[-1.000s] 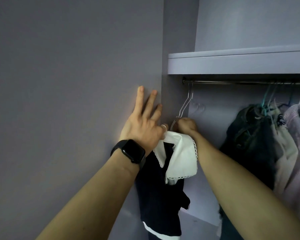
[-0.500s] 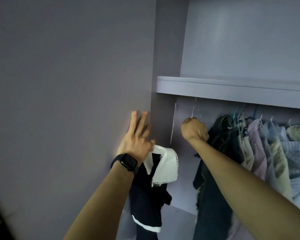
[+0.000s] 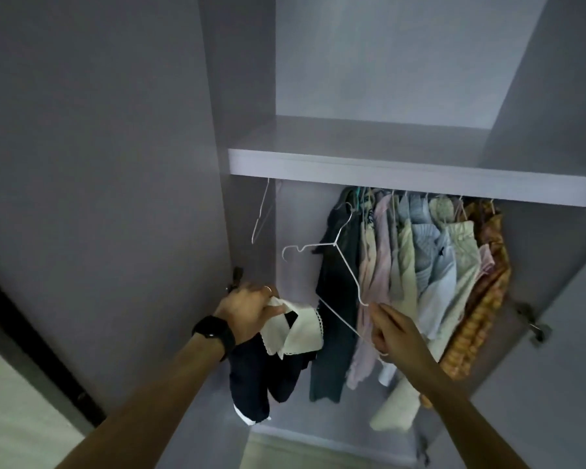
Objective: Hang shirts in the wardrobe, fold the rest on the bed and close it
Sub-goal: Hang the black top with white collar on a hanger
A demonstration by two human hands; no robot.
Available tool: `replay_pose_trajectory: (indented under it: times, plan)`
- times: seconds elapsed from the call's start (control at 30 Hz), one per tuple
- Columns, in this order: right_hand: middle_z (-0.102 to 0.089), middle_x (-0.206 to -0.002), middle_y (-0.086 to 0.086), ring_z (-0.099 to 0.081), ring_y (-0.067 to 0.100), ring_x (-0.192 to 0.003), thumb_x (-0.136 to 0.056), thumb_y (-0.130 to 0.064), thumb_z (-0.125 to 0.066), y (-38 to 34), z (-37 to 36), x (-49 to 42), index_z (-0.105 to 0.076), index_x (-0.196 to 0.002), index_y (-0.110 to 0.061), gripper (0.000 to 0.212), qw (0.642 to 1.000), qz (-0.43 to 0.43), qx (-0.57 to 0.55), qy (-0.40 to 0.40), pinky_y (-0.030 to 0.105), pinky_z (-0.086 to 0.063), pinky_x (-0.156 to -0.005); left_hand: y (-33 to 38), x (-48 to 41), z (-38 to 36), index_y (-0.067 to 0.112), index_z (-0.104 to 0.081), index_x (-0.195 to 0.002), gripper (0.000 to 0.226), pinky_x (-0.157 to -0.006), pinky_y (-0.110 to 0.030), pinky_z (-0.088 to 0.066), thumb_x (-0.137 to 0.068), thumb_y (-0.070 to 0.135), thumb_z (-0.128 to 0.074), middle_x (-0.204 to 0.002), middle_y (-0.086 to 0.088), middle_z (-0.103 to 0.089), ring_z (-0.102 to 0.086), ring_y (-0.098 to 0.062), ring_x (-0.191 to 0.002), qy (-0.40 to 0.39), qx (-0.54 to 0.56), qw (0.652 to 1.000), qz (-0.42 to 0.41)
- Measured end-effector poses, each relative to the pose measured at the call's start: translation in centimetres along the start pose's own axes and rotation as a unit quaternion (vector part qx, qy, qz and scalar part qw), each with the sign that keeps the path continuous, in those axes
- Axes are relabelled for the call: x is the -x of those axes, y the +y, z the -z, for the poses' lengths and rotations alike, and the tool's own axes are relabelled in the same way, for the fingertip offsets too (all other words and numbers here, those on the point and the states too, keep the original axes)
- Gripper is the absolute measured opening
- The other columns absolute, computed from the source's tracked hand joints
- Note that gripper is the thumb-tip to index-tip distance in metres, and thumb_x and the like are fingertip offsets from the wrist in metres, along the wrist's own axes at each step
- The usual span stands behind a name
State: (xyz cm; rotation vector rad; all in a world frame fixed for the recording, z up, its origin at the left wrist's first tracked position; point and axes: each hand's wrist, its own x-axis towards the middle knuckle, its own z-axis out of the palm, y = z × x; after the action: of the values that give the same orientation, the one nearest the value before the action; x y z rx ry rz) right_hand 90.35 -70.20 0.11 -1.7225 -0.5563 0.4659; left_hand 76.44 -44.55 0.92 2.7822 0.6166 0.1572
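My left hand (image 3: pixel 247 311) grips a dark navy shirt (image 3: pixel 261 370) by its white lace-edged collar (image 3: pixel 295 330), low at the wardrobe's left side. The shirt hangs down from that hand. My right hand (image 3: pixel 391 328) holds a white wire hanger (image 3: pixel 335 262) by one lower end, off the rail, tilted in front of the hung clothes. Another empty wire hanger (image 3: pixel 261 214) dangles from the rail at the far left. Several shirts (image 3: pixel 420 265) hang bunched toward the right under the shelf (image 3: pixel 386 172).
The open left wardrobe door (image 3: pixel 99 164) stands close beside my left arm, with a hinge (image 3: pixel 236 277) by my hand. The right door (image 3: pixel 562 231) is open too, hinge (image 3: pixel 535 324) showing. The wardrobe floor (image 3: pixel 318 438) lies below the clothes.
My right hand has taken a wire hanger off the rail and brought it down. My left hand left the door and dropped lower with the shirt. The view has pulled back.
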Motion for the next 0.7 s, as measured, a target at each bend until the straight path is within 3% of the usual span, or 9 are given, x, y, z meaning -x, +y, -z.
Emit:
replay_pose_trajectory:
  times: [0.13, 0.17, 0.27, 0.33, 0.43, 0.5, 0.53, 0.63, 0.7]
  plan:
    - [-0.033, -0.051, -0.004, -0.028, 0.01, -0.043, -0.106, -0.026, -0.046, 0.7, 2.1, 4.2, -0.046, -0.057, -0.031, 0.049, 0.994, 0.013, -0.096, -0.05, 0.023, -0.027, -0.045, 3.5, 1.5, -1.6, 0.042, -0.018, -0.155, 0.064, -0.094, -0.043, -0.048, -0.098, 0.058, -0.044, -0.118, -0.005, -0.059, -0.056, -0.03, -0.11, -0.043, -0.007, 0.997, -0.056]
    - [-0.032, -0.051, -0.004, -0.027, 0.011, -0.043, -0.106, -0.028, -0.047, 1.3, 2.5, 5.2, -0.047, -0.058, -0.03, 0.049, 0.992, -0.002, -0.109, -0.065, 0.023, -0.026, -0.045, 4.4, 1.9, -2.2, 0.042, -0.017, -0.156, 0.065, -0.095, -0.043, -0.047, -0.099, 0.058, -0.044, -0.118, -0.004, -0.059, -0.055, -0.029, -0.111, -0.053, -0.017, 0.996, -0.071]
    - [-0.032, -0.052, 0.001, -0.027, 0.013, -0.044, -0.106, -0.03, -0.048, 2.6, 3.4, 6.5, -0.044, -0.059, -0.023, 0.047, 0.99, -0.016, -0.112, -0.09, 0.024, -0.028, -0.047, 5.6, 1.9, -3.3, 0.029, -0.052, -0.142, 0.047, -0.101, -0.039, -0.044, -0.101, 0.051, -0.045, -0.126, 0.0, -0.062, -0.05, -0.022, -0.124, -0.033, -0.023, 0.994, -0.099]
    - [-0.046, -0.055, 0.006, -0.04, 0.015, -0.048, -0.104, -0.029, -0.051, 3.5, 4.2, 6.9, -0.051, -0.065, -0.015, 0.042, 0.995, -0.017, -0.045, -0.086, 0.027, -0.036, -0.052, 5.9, 2.1, -4.0, 0.025, -0.058, -0.136, 0.043, -0.104, -0.038, -0.041, -0.103, 0.047, -0.042, -0.128, 0.001, -0.062, -0.047, -0.02, -0.126, -0.023, -0.054, 0.991, -0.117]
    - [-0.073, -0.093, 0.006, -0.066, 0.013, -0.075, -0.097, -0.022, -0.065, 4.2, 5.5, 7.8, -0.064, -0.105, -0.015, 0.01, 0.991, -0.067, 0.048, -0.102, 0.025, -0.047, -0.067, 7.0, 2.6, -5.1, 0.026, -0.054, -0.139, 0.042, -0.107, -0.035, -0.037, -0.106, 0.044, -0.036, -0.132, 0.001, -0.06, -0.045, -0.021, -0.128, -0.028, -0.126, 0.979, -0.158]
    - [-0.074, -0.103, 0.008, -0.07, 0.015, -0.09, -0.09, -0.02, -0.072, 4.6, 5.8, 7.6, -0.058, -0.122, -0.024, 0.035, 0.987, -0.115, 0.008, -0.115, 0.027, -0.051, -0.077, 8.2, 2.9, -5.7, 0.027, -0.054, -0.139, 0.041, -0.106, -0.034, -0.037, -0.107, 0.042, -0.035, -0.131, 0.001, -0.06, -0.046, -0.021, -0.126, -0.015, -0.15, 0.971, -0.184]
    - [-0.074, -0.099, 0.01, -0.071, 0.018, -0.088, -0.089, -0.019, -0.073, 4.4, 5.7, 7.4, -0.058, -0.122, -0.023, 0.036, 0.986, -0.132, -0.029, -0.098, 0.029, -0.053, -0.077, 8.6, 3.1, -5.8, 0.026, -0.055, -0.138, 0.04, -0.106, -0.034, -0.036, -0.107, 0.042, -0.035, -0.131, 0.001, -0.06, -0.046, -0.022, -0.126, -0.007, -0.153, 0.97, -0.187]
    - [-0.071, -0.086, 0.01, -0.072, 0.022, -0.077, -0.085, -0.026, -0.075, 3.4, 6.1, 5.9, -0.066, -0.108, -0.006, 0.031, 0.962, -0.184, -0.197, -0.032, 0.032, -0.057, -0.075, 9.1, 3.2, -5.8, 0.025, -0.055, -0.139, 0.043, -0.105, -0.035, -0.036, -0.107, 0.043, -0.032, -0.131, 0.002, -0.06, -0.045, -0.021, -0.127, 0.015, -0.171, 0.966, -0.194]
    - [-0.074, -0.088, 0.01, -0.073, 0.024, -0.079, -0.075, -0.03, -0.077, 2.6, 6.8, 4.9, -0.071, -0.098, -0.007, 0.033, 0.939, -0.207, -0.27, -0.05, 0.034, -0.059, -0.075, 9.2, 3.3, -5.7, 0.027, -0.05, -0.143, 0.044, -0.107, -0.032, -0.033, -0.108, 0.042, -0.029, -0.131, 0.004, -0.059, -0.045, -0.021, -0.126, 0.017, -0.214, 0.951, -0.222]
